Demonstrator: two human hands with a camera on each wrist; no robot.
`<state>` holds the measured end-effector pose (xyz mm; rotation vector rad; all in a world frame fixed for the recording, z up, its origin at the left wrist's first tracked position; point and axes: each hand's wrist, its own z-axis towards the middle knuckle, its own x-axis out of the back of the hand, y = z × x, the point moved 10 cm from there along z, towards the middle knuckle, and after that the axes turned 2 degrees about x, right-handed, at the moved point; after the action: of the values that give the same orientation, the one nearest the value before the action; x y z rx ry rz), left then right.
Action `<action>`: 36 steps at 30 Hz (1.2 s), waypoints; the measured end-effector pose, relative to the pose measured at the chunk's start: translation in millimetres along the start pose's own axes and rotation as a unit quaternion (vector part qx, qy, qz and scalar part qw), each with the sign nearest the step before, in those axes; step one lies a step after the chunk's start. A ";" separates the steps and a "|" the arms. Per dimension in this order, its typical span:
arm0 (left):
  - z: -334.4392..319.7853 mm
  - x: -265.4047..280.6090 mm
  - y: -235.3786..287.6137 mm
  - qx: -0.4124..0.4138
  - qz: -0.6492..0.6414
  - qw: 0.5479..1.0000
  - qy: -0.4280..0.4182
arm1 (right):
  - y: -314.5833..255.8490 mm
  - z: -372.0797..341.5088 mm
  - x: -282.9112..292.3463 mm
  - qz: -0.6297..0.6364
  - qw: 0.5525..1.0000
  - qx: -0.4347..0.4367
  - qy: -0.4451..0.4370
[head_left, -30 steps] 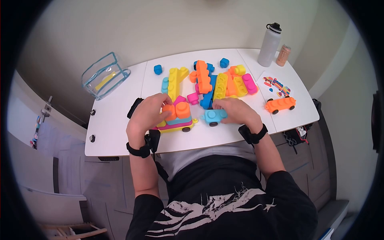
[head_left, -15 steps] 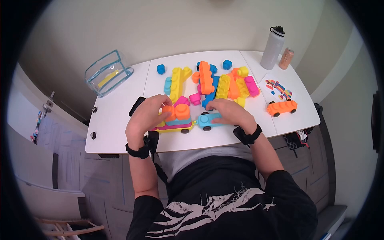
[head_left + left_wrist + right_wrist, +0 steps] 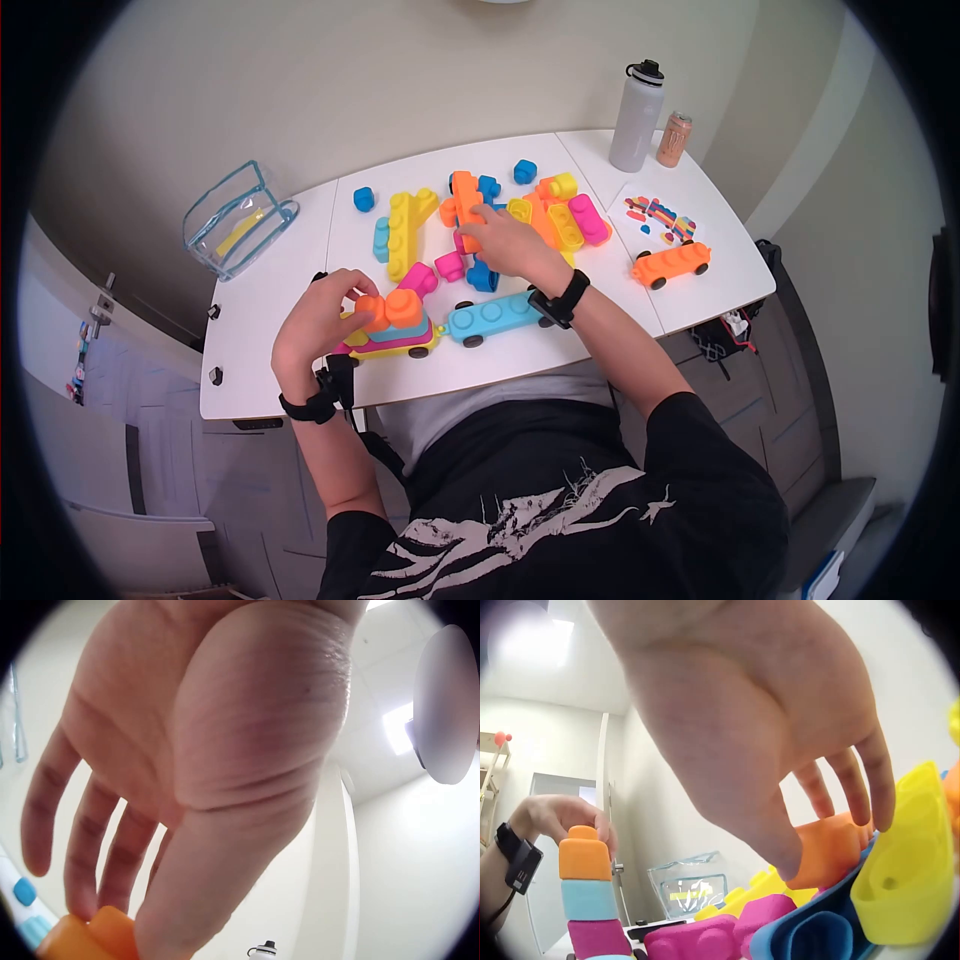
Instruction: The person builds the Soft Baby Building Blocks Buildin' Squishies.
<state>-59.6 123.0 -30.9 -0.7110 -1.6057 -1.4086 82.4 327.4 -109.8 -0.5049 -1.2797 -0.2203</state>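
My left hand (image 3: 320, 318) pinches an orange block (image 3: 371, 313) between thumb and fingers, atop a toy train engine. Beside that block sits another orange block (image 3: 404, 308), over light blue and magenta layers (image 3: 596, 936) on a yellow wheeled base (image 3: 393, 348). A light blue wheeled car (image 3: 495, 317) stands in line with the engine, its end right at the yellow hitch. Over the pile, my right hand (image 3: 512, 243) grips a long orange block (image 3: 831, 853), thumb on one side and fingers on the other. Under it lies a blue block (image 3: 821, 937).
Yellow (image 3: 403, 240) and magenta blocks (image 3: 590, 220) lie around the pile. An orange wheeled car (image 3: 672, 264) stands at the right near a picture sheet (image 3: 632, 198). Behind are a bottle (image 3: 637, 120) and a can (image 3: 675, 140); a clear bag (image 3: 235, 225) is at the left.
The light blue car slid left up to the engine's hitch. My right hand then left it and reached up to the orange block in the pile. The left hand stays on the engine.
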 end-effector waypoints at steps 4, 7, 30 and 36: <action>0.6 2.1 -16.5 0.018 -0.004 1.000 -0.017 | -0.6 4.6 9.3 0.007 0.999 0.003 0.051; 0.0 8.1 -36.0 0.036 -0.031 0.999 0.016 | -0.2 1.5 17.0 0.053 0.996 -0.007 0.077; -16.0 22.0 86.8 -0.149 -0.007 0.972 0.180 | -18.5 -73.6 58.8 0.730 0.680 0.025 -0.069; 2.3 -17.7 66.9 -0.130 0.086 0.984 0.082 | -3.9 -91.2 77.1 0.257 0.966 0.033 0.008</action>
<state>5.2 140.6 -14.2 -0.8396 -1.2158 -1.5209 180.8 289.7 -53.5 -0.7564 -1.0953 0.2521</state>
